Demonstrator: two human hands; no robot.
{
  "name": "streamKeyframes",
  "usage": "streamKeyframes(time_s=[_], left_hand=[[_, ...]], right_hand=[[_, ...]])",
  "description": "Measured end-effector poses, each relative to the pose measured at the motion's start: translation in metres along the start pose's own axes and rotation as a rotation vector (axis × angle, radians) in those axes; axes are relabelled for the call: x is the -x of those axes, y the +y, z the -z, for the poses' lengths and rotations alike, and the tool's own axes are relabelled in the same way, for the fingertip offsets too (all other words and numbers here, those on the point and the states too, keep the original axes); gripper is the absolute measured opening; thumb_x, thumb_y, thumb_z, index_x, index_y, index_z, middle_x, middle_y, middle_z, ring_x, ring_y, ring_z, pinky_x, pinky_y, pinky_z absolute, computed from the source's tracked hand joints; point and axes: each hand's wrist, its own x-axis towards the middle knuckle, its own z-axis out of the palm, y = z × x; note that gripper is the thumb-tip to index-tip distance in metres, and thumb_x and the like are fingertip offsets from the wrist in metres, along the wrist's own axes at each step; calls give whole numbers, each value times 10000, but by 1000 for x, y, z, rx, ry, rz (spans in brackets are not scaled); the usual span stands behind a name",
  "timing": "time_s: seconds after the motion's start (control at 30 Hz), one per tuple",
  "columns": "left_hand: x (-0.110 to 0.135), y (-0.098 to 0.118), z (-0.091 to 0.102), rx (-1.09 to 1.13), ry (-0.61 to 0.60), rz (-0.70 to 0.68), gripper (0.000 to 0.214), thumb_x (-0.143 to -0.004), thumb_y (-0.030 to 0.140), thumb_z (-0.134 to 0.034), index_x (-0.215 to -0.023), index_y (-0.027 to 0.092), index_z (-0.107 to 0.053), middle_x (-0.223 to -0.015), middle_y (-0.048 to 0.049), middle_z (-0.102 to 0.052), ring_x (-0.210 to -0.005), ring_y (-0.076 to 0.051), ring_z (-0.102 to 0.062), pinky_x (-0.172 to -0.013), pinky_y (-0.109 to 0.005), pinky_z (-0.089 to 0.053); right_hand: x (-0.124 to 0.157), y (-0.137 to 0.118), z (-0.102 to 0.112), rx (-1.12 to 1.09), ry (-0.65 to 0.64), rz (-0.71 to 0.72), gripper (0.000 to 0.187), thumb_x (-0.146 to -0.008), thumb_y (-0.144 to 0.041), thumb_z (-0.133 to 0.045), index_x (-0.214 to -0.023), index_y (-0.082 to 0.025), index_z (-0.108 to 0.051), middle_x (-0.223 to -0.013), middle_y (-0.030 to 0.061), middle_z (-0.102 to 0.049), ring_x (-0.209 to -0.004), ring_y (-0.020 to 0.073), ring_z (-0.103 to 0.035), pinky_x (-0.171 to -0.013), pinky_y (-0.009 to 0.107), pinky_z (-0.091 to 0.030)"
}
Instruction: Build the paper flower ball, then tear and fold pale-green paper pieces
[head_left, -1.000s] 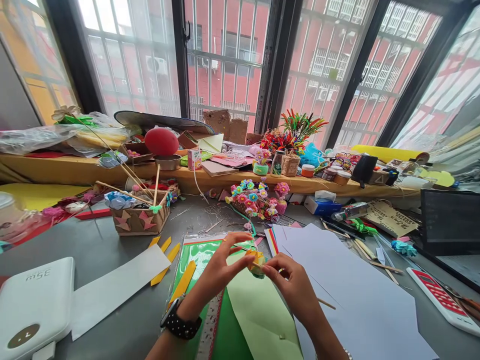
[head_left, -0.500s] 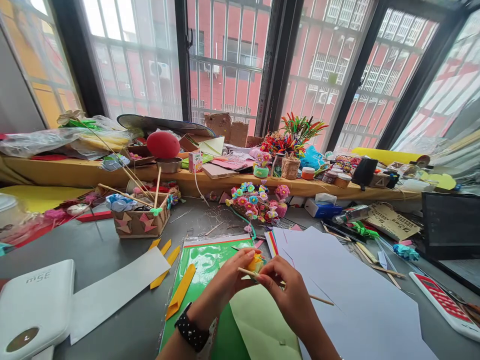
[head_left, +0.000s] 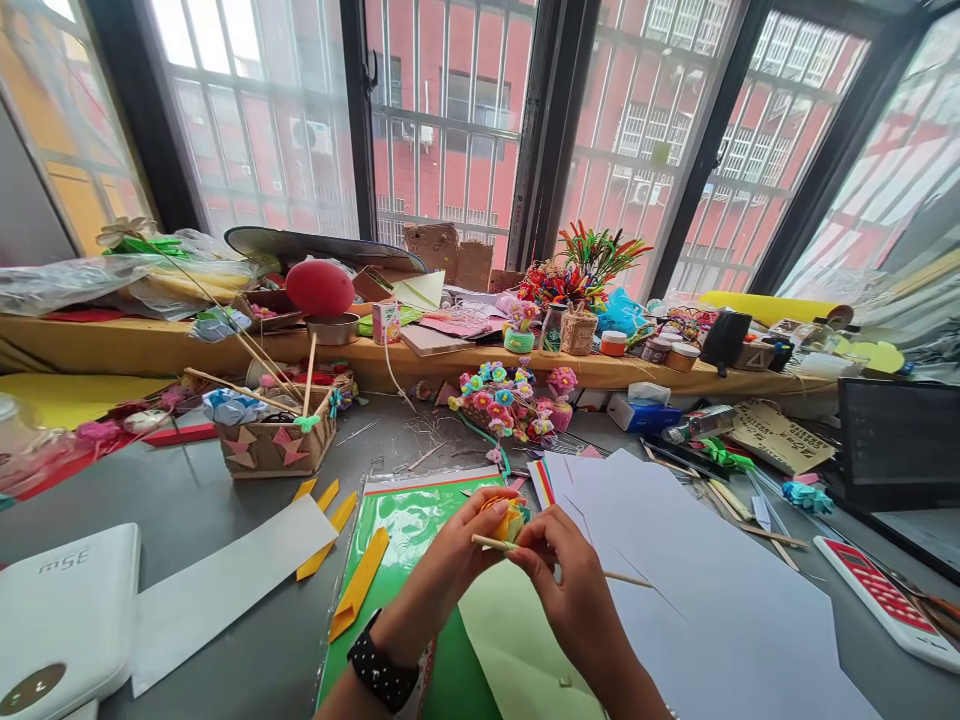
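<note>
Squeezing could crush the yellow paper piece (head_left: 511,522) your left hand (head_left: 459,545) holds above the pale-green sheet (head_left: 521,650); your right hand (head_left: 564,568) pinches the stick (head_left: 628,579).

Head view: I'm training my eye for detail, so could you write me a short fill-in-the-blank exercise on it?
1. The right hand grips a thin wooden ____.
2. The black wristband is patterned with small white ____.
3. The tissue pack below the ledge is mainly ____ in colour.
4. Behind that ledge stand barred ____.

Missing words: stick; dots; blue; windows.
</note>
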Motion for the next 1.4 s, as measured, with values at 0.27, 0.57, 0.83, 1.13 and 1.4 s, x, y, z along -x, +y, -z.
streamKeyframes(time_s=[0.27,0.57,0.83,1.13,1.4], left_hand=[[5,4,-5,-18,-1,5,252,-730,338,-540,-935,193,-526,-733,0,-515,-704,-133,-495,-717,-291,-387],[6,6,-7,16,59,35,277,-722,305,-557,-974,195,-518,-769,-4,-523,-752,-138,-505,-743,-298,-397],[-1,-7,0,246,-23,45,106,-753,247,-537,-797,151,-544,-738,-4,-540,-707,-106,-523,-721,-245,-416],[-2,-10,-4,378,-74,15,43,-781,203,-506,-787,161,-511,-688,14,-494,-641,-79,-503,-644,-208,-417],[-1,-7,-3,261,-102,-27,82,-769,230,-520,-842,196,-504,-727,29,-484,-660,-69,-472,-659,-203,-391]], right_hand=[[-2,0,0,-3,1,-9,149,-807,-230,-469,-669,-175,-471,-686,15,-473,-608,129,-438,-503,220,-353],[-1,2,1,32,-21,-76,142,-795,-244,-489,-672,-173,-491,-676,12,-488,-592,129,-445,-499,227,-355],[-1,3,-1,73,50,3,135,-794,-191,-481,-660,-175,-476,-676,12,-475,-601,131,-457,-520,232,-381],[1,4,-5,150,149,116,110,-808,-166,-447,-703,-186,-471,-718,30,-474,-689,161,-478,-593,278,-434],[0,3,-3,135,136,103,122,-802,-198,-470,-680,-187,-473,-689,21,-475,-628,147,-475,-510,244,-417]])
